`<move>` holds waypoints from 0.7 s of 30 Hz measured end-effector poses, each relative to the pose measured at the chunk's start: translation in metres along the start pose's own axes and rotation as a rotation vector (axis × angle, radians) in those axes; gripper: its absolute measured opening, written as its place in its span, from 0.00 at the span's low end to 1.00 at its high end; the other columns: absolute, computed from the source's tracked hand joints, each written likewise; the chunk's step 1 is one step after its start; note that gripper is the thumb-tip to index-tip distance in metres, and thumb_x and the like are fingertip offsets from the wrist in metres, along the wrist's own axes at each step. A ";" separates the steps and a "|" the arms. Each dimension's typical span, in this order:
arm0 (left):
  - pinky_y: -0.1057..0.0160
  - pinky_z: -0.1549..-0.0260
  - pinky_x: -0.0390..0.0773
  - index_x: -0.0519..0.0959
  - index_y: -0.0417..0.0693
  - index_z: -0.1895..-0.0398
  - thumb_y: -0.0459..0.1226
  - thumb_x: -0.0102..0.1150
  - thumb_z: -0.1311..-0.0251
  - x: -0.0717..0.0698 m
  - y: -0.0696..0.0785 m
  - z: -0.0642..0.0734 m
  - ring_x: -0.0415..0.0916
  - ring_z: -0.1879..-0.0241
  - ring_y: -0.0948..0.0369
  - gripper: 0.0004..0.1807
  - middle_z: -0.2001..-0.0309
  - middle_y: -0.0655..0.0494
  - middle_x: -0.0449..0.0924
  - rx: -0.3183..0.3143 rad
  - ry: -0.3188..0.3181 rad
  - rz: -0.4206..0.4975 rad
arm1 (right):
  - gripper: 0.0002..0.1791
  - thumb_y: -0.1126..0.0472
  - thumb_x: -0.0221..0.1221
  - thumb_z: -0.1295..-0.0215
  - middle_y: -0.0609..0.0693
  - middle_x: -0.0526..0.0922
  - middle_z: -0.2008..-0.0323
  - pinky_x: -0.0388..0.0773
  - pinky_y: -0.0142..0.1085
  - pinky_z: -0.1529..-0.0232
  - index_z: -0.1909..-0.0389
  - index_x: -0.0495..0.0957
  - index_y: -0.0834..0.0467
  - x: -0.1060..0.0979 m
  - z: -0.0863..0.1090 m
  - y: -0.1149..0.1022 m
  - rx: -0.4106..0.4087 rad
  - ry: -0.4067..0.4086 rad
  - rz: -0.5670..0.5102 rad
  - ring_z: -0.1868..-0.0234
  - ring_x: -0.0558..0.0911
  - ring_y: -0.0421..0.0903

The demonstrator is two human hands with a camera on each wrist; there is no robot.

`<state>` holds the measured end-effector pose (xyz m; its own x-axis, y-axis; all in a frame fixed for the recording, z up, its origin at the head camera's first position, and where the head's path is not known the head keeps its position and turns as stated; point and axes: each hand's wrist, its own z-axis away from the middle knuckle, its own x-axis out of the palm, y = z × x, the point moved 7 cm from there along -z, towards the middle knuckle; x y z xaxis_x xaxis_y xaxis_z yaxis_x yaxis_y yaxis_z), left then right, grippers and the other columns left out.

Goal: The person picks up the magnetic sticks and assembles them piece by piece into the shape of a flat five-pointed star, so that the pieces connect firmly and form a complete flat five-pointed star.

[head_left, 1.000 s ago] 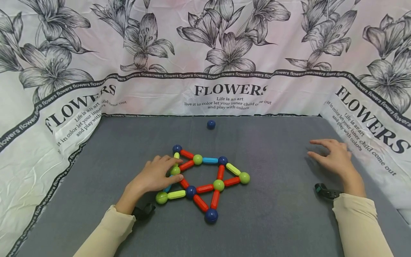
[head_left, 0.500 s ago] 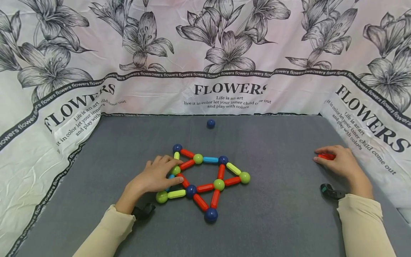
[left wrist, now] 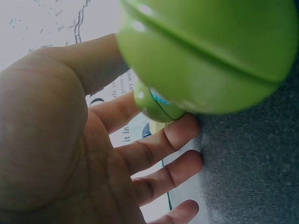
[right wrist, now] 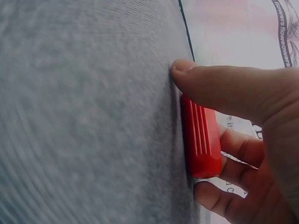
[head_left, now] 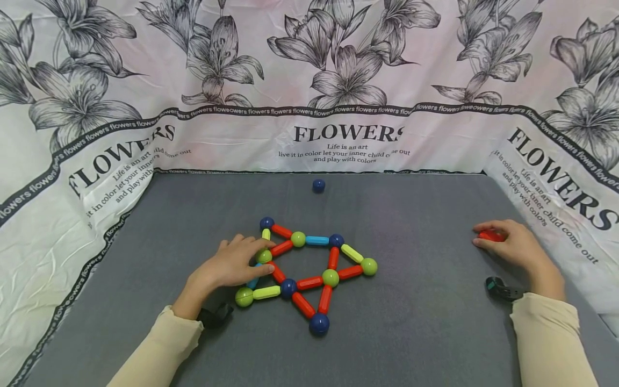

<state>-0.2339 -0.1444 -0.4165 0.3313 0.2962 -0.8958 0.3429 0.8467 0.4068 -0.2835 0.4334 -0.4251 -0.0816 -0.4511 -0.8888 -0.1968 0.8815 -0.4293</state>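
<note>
A flat frame of red rods (head_left: 309,282), a blue rod (head_left: 316,241), yellow-green rods (head_left: 266,293) and green and navy balls lies left of the table's middle. My left hand (head_left: 234,262) rests at its left side, fingers nearly straight, thumb and index on either side of a green ball (head_left: 264,256). Another green ball (left wrist: 210,51) looms close in the left wrist view and hides part of the thumb. Far right, my right hand (head_left: 510,244) holds a loose red rod (right wrist: 202,135) between thumb and fingers, low against the table.
A single navy ball (head_left: 318,186) sits near the table's back edge. Flower-print cloth (head_left: 348,142) rises behind and along both sides of the grey table (head_left: 416,322).
My right hand has shifted slightly right and toward me. Its thumb and fingers have closed on a red rod, which did not show one second ago. My left hand stays in place.
</note>
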 end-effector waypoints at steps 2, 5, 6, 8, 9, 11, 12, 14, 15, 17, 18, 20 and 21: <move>0.52 0.57 0.61 0.75 0.58 0.32 0.56 0.61 0.33 0.000 0.000 0.000 0.68 0.51 0.56 0.29 0.40 0.55 0.80 0.007 0.000 0.012 | 0.20 0.55 0.69 0.37 0.65 0.82 0.51 0.66 0.29 0.64 0.47 0.83 0.59 -0.001 0.001 0.001 0.004 -0.021 -0.019 0.60 0.64 0.18; 0.53 0.59 0.59 0.75 0.60 0.33 0.55 0.61 0.33 0.000 -0.001 0.000 0.68 0.54 0.58 0.27 0.42 0.58 0.82 0.009 -0.004 0.036 | 0.20 0.55 0.69 0.37 0.64 0.83 0.52 0.66 0.30 0.66 0.46 0.83 0.59 -0.002 0.002 0.002 0.008 -0.036 -0.024 0.62 0.67 0.22; 0.54 0.59 0.59 0.75 0.60 0.33 0.54 0.61 0.32 0.000 -0.002 0.000 0.68 0.55 0.58 0.27 0.44 0.60 0.82 0.009 -0.008 0.041 | 0.20 0.55 0.69 0.37 0.64 0.83 0.52 0.66 0.30 0.67 0.46 0.83 0.59 -0.002 0.002 0.002 0.011 -0.038 -0.021 0.63 0.68 0.24; 0.54 0.60 0.58 0.75 0.61 0.32 0.53 0.61 0.32 0.000 -0.003 0.000 0.69 0.57 0.59 0.27 0.50 0.62 0.83 0.006 -0.015 0.046 | 0.19 0.55 0.69 0.37 0.63 0.83 0.54 0.66 0.31 0.68 0.47 0.84 0.59 -0.003 0.002 0.002 0.009 -0.032 -0.007 0.65 0.70 0.28; 0.54 0.60 0.57 0.74 0.61 0.32 0.53 0.62 0.32 0.001 -0.003 0.000 0.69 0.58 0.60 0.27 0.54 0.63 0.83 0.004 -0.020 0.046 | 0.19 0.55 0.69 0.37 0.63 0.84 0.55 0.66 0.32 0.69 0.48 0.84 0.59 -0.003 0.002 0.002 0.010 -0.028 0.002 0.66 0.70 0.29; 0.54 0.60 0.57 0.74 0.62 0.32 0.52 0.61 0.32 0.001 -0.003 0.000 0.69 0.62 0.61 0.27 0.62 0.64 0.80 0.002 -0.030 0.050 | 0.18 0.55 0.69 0.36 0.62 0.84 0.56 0.67 0.32 0.69 0.48 0.85 0.59 -0.003 0.001 0.002 0.011 -0.022 0.011 0.67 0.70 0.29; 0.54 0.61 0.56 0.73 0.62 0.31 0.52 0.61 0.32 0.001 -0.003 0.000 0.69 0.64 0.61 0.27 0.65 0.64 0.79 0.001 -0.034 0.052 | 0.18 0.55 0.69 0.36 0.62 0.84 0.57 0.67 0.32 0.70 0.49 0.85 0.58 -0.003 0.001 0.002 0.012 -0.019 0.014 0.67 0.70 0.29; 0.55 0.61 0.56 0.73 0.62 0.31 0.51 0.61 0.31 0.001 -0.004 0.000 0.70 0.67 0.62 0.27 0.69 0.63 0.76 -0.001 -0.043 0.057 | 0.18 0.54 0.68 0.36 0.62 0.84 0.57 0.67 0.32 0.70 0.49 0.85 0.58 -0.002 0.001 0.002 0.010 -0.014 0.013 0.67 0.70 0.29; 0.55 0.61 0.55 0.72 0.62 0.30 0.51 0.61 0.31 0.002 -0.004 0.000 0.70 0.68 0.62 0.27 0.69 0.63 0.76 0.000 -0.047 0.062 | 0.18 0.54 0.68 0.36 0.62 0.84 0.57 0.67 0.32 0.69 0.49 0.85 0.58 -0.002 0.001 0.001 0.008 -0.011 0.010 0.67 0.70 0.28; 0.55 0.61 0.55 0.72 0.62 0.30 0.50 0.60 0.31 0.002 -0.004 0.000 0.70 0.69 0.63 0.27 0.71 0.62 0.75 -0.001 -0.051 0.070 | 0.18 0.55 0.68 0.35 0.62 0.84 0.57 0.67 0.31 0.69 0.48 0.85 0.58 -0.002 0.000 0.001 0.004 -0.009 0.005 0.66 0.70 0.27; 0.55 0.61 0.55 0.72 0.62 0.30 0.49 0.60 0.31 0.002 -0.004 0.000 0.69 0.70 0.63 0.27 0.71 0.62 0.75 0.000 -0.053 0.070 | 0.18 0.54 0.68 0.35 0.62 0.84 0.56 0.67 0.31 0.69 0.48 0.85 0.58 -0.002 0.000 0.001 0.004 -0.007 0.003 0.66 0.69 0.26; 0.55 0.62 0.55 0.71 0.62 0.29 0.48 0.61 0.31 0.002 -0.004 0.000 0.69 0.70 0.63 0.27 0.72 0.61 0.75 0.001 -0.056 0.070 | 0.18 0.54 0.68 0.35 0.63 0.85 0.55 0.67 0.29 0.68 0.48 0.85 0.58 -0.001 0.000 0.000 0.001 -0.002 0.001 0.65 0.69 0.23; 0.55 0.62 0.55 0.71 0.62 0.29 0.48 0.61 0.31 0.002 -0.004 0.001 0.70 0.71 0.63 0.28 0.72 0.61 0.74 0.002 -0.057 0.069 | 0.18 0.54 0.69 0.35 0.64 0.85 0.54 0.67 0.29 0.68 0.48 0.85 0.58 -0.001 -0.001 0.000 0.001 0.000 0.002 0.64 0.68 0.22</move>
<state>-0.2342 -0.1479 -0.4198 0.4035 0.3285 -0.8540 0.3195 0.8240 0.4679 -0.2841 0.4334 -0.4239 -0.0823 -0.4495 -0.8895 -0.1957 0.8824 -0.4278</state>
